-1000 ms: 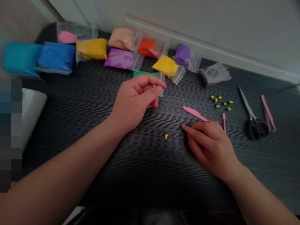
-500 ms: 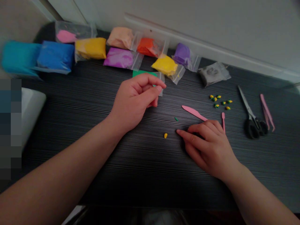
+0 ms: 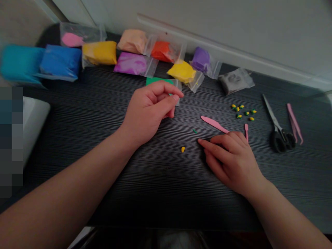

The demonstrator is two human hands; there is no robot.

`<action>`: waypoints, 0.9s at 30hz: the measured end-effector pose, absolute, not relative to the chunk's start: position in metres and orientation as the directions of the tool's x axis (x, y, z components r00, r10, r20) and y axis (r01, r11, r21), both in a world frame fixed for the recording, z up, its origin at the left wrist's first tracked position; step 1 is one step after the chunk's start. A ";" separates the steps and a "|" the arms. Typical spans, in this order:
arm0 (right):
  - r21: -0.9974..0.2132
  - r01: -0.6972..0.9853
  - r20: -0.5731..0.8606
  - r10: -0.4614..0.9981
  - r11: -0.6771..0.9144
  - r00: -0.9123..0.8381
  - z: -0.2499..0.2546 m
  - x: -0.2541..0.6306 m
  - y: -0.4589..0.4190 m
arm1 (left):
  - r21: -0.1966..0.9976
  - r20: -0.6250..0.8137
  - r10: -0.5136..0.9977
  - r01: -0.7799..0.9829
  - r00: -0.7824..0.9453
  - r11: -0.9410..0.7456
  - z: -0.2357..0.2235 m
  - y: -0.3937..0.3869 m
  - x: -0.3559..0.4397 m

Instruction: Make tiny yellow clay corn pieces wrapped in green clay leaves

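Observation:
My left hand hovers over the table with fingers curled and thumb against the index finger; whatever it may pinch is hidden. My right hand rests on the tabletop, index finger stretched out and holding nothing. Just beyond that fingertip lies a thin green clay strip. To its left sits a small yellow clay piece. A pink plastic clay knife is partly covered by my right hand, and a slim pink tool pokes out behind it. Several tiny yellow-and-green clay pieces are grouped farther back.
Black-handled scissors and pink tweezers lie at the right. Bags of coloured clay, among them blue, purple and grey, line the back by the wall. A green bag is partly behind my left hand.
My right index fingertip has shifted slightly away from me and to the right, closer to the green strip. My left hand keeps its pose.

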State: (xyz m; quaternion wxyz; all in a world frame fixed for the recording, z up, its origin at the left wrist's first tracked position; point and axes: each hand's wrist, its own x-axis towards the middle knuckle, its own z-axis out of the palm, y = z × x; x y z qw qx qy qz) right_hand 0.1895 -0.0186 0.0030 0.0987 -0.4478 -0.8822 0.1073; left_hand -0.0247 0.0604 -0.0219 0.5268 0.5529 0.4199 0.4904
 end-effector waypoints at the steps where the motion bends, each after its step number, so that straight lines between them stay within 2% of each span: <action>1: -0.271 0.781 0.087 0.823 0.562 -0.562 0.003 0.190 -0.018 | 0.994 0.101 0.981 -0.051 0.169 -0.094 -0.022 0.060 -0.025; 9: -0.307 0.722 0.055 0.769 0.620 -0.637 0.004 0.188 -0.021 | 0.995 0.101 0.980 -0.038 0.172 -0.095 -0.021 0.060 -0.025; 17: -0.318 0.799 0.099 0.856 0.510 -0.507 0.000 0.188 -0.017 | 0.994 0.112 0.979 -0.037 0.168 -0.107 -0.023 0.061 -0.025; 21: -0.352 0.791 0.135 0.863 0.501 -0.487 0.000 0.189 -0.018 | 0.995 0.102 0.982 -0.024 0.157 -0.099 -0.022 0.061 -0.024; 27: -0.340 0.781 0.153 0.850 0.524 -0.504 0.002 0.189 -0.019 | 0.996 0.084 0.988 -0.004 0.133 -0.084 -0.018 0.060 -0.022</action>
